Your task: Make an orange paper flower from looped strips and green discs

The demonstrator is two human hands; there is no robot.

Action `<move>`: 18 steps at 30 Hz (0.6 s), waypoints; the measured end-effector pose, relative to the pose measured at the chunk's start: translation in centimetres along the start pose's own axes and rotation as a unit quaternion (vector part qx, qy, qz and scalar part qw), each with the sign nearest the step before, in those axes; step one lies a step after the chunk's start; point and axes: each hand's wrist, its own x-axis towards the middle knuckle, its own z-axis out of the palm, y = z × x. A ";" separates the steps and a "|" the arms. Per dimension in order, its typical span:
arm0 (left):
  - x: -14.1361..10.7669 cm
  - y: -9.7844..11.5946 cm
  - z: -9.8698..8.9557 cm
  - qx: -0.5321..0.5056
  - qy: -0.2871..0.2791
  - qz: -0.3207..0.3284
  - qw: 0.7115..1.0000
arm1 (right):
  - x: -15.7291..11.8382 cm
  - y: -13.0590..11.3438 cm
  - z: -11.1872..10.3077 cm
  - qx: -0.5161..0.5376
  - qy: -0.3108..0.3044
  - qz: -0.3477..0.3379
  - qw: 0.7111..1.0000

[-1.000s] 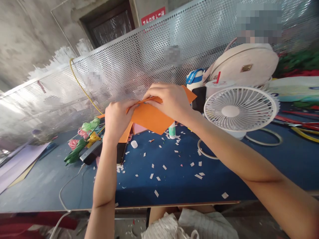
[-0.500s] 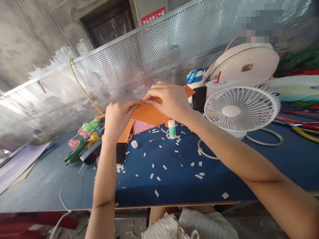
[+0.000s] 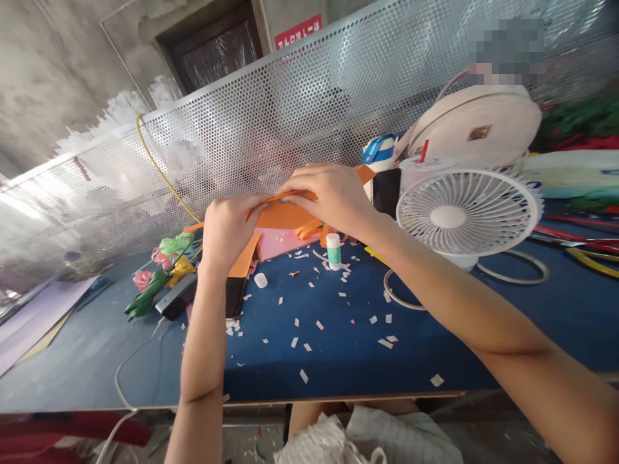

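Note:
An orange sheet of paper point(image 3: 280, 216) is held up above the table between my two hands. My left hand point(image 3: 229, 225) pinches its upper edge with thumb and fingers. Close beside it, my right hand point(image 3: 329, 193) pinches the same edge, and a corner of the paper sticks out past its knuckles. Below the sheet lie pink paper point(image 3: 279, 241) and curled orange paper strips point(image 3: 309, 229). An uncapped glue stick point(image 3: 333, 251) stands upright on the table, its white cap point(image 3: 260, 280) lying to the left. More orange paper point(image 3: 244, 256) rests by my left wrist.
White paper scraps point(image 3: 320, 325) are scattered over the blue table point(image 3: 271, 370). A white fan point(image 3: 464, 212) stands beside my right forearm, with a bag point(image 3: 478, 129) behind. Paper flowers point(image 3: 169, 264) and a grey power bank point(image 3: 178, 296) lie left. A perforated metal panel point(image 3: 232, 135) borders the back.
The orange sheet has tilted so that less of its face shows, uncovering the orange strips and more pink paper beneath. Both hands keep their pinch in nearly the same place.

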 end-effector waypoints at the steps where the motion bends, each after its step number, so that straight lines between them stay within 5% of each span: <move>1: 0.0 0.1 -0.1 -0.001 0.006 0.001 1.000 | 0.0 0.1 0.1 0.000 -0.002 -0.009 1.000; 14: 0.2 -0.4 0.3 -0.017 -0.057 0.009 0.998 | 0.0 -0.1 0.6 -0.029 0.024 0.030 0.999; 18: 0.0 0.1 0.1 0.011 -0.033 -0.006 0.999 | -0.1 0.2 0.7 -0.017 0.034 0.038 0.999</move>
